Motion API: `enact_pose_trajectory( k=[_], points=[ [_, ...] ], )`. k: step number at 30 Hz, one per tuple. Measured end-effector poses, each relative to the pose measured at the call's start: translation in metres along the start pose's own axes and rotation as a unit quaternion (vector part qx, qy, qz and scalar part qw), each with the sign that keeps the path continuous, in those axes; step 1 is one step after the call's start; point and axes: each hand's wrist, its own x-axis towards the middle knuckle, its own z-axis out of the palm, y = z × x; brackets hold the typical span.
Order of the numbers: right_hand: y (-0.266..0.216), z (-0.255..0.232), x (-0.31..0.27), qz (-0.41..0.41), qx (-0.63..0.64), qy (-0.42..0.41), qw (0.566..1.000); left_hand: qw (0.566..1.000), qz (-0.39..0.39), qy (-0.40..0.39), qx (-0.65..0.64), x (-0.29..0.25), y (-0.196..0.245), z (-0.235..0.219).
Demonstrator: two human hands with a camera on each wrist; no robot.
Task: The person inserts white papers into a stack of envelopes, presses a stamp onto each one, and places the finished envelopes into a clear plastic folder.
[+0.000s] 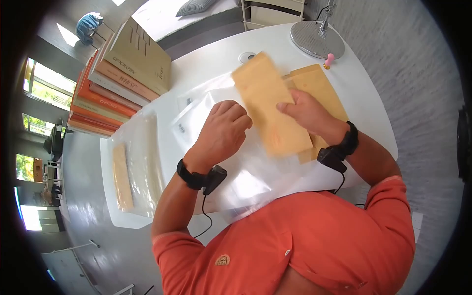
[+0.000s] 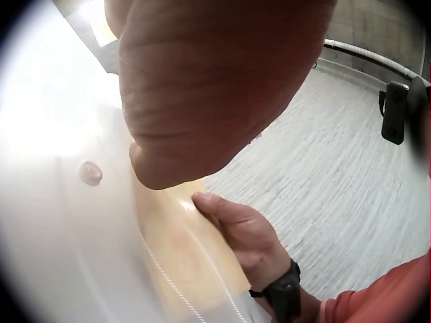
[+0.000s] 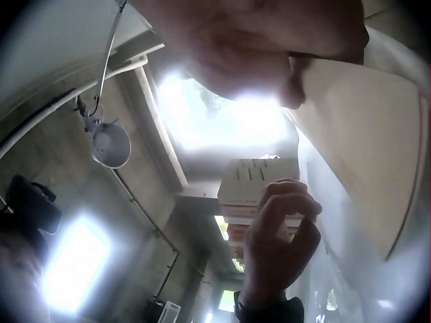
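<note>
My right hand [image 1: 309, 113] grips a blurred tan paper envelope [image 1: 268, 105], thumb on its upper face; this envelope [image 2: 182, 249] also shows in the left wrist view. More tan envelopes [image 1: 327, 91] lie beneath and beside that hand. Across from it, my left hand [image 1: 223, 130] is raised above clear plastic bags [image 1: 194, 118], its fingers curled. In the right wrist view the left hand [image 3: 279, 249] has its fingers bent towards the thumb, with nothing visible between them. Clear plastic with thin dotted lines crosses the envelope in the left wrist view.
A stack of books [image 1: 123, 73] stands at the left back of the white table [image 1: 196, 73]. Plastic packaging [image 1: 142, 167] with a tan strip lies at the left end. A round metal lamp base [image 1: 317, 39] and a pink-handled stamp [image 1: 330, 60] are at the back right.
</note>
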Motion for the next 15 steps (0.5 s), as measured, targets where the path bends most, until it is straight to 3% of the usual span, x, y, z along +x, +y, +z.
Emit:
enact_pose_trajectory(
  k=[2,3,5,6,8,10,12,15],
  points=[
    [0.006,-0.006,0.004,0.073,-0.208,-0.121,0.968,0.999,-0.005,0.033,-0.015,0.004,0.007,-0.006],
    [0.005,-0.007,0.003,0.072,-0.209,-0.123,0.967,0.998,-0.019,0.054,-0.022,0.005,0.01,-0.009],
    [-0.001,-0.007,-0.005,0.162,-0.162,-0.191,0.955,0.996,-0.038,0.078,-0.029,0.005,0.011,-0.008],
    [-0.002,-0.007,-0.008,0.162,-0.164,-0.194,0.954,0.996,-0.033,0.072,-0.034,0.004,0.01,-0.006],
    [-0.003,-0.007,-0.015,0.211,0.012,-0.215,0.954,0.997,-0.029,0.067,-0.037,0.003,0.013,-0.009],
    [0.003,-0.007,-0.016,0.22,0.041,-0.234,0.946,0.988,-0.085,0.126,0.017,0.0,0.024,-0.022],
    [0.006,-0.006,-0.018,0.231,0.073,-0.261,0.935,0.963,-0.192,0.183,0.057,-0.044,0.009,-0.046],
    [0.01,-0.002,-0.02,0.222,0.131,-0.282,0.924,0.83,-0.499,0.216,-0.121,-0.13,0.002,-0.058]
  ],
)
